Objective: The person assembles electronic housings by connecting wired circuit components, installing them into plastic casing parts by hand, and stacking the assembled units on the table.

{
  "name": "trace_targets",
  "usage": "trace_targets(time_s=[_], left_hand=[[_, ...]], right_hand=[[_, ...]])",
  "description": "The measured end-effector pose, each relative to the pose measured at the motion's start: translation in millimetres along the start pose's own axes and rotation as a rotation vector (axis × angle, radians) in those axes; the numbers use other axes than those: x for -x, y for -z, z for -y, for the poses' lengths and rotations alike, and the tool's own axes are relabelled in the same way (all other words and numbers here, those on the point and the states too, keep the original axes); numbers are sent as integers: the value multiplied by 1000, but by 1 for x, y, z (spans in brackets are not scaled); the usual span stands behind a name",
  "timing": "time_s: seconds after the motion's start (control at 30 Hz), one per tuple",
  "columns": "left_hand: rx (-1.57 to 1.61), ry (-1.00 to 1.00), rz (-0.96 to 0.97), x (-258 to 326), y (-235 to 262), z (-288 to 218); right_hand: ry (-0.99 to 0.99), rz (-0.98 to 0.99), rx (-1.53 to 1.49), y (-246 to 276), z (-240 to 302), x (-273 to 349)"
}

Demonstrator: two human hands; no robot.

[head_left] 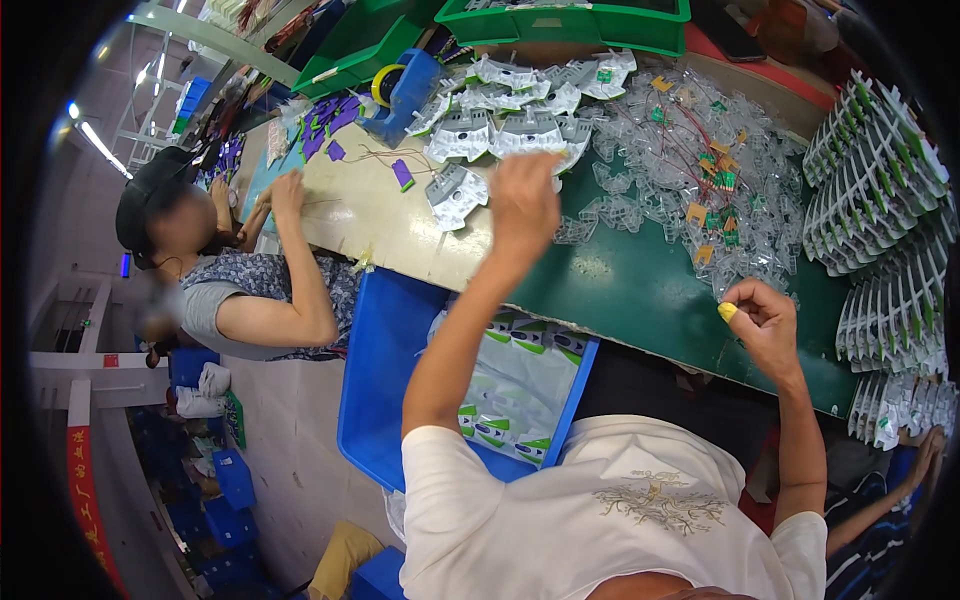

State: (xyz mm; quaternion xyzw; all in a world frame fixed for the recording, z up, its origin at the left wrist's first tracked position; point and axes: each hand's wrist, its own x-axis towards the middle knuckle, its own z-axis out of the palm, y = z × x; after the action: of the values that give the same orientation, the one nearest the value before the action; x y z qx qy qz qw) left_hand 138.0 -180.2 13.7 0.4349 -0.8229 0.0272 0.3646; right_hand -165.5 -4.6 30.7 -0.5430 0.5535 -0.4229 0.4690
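My left hand [525, 200] reaches over the work table [540, 285], its fingertips at the edge of a cluster of white plastic shells [530, 133]. Motion blurs its fingers, so whether it grips a shell cannot be told. A single white shell [457, 196] lies just left of it. My right hand [765, 330] is at the table's front edge with fingers curled together and a yellow cover [727, 311] on one fingertip. Whatever those fingers hold is too small to make out. Beyond them spreads a heap of clear plastic pieces [640, 195] mixed with small green circuit boards [722, 180] and red wires.
Stacked white-and-green shells [875, 180] rise at the right. A blue bin [375, 385] with bagged parts stands below the table edge. Green trays [565, 22] and a blue tape dispenser [408, 95] line the back. A co-worker [260, 300] works at left; another person's arm [880, 510] shows lower right.
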Motion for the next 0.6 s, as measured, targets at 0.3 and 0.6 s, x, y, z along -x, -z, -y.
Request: trace_targets(time_s=[0.3,0.6], left_hand=[[-273,-90,-19,-12,9,48],[-18,-221,132,120,25,-122]], right_hand=[[34,-17,126,-6,12,21],[367,-4,455,-17,11,14]])
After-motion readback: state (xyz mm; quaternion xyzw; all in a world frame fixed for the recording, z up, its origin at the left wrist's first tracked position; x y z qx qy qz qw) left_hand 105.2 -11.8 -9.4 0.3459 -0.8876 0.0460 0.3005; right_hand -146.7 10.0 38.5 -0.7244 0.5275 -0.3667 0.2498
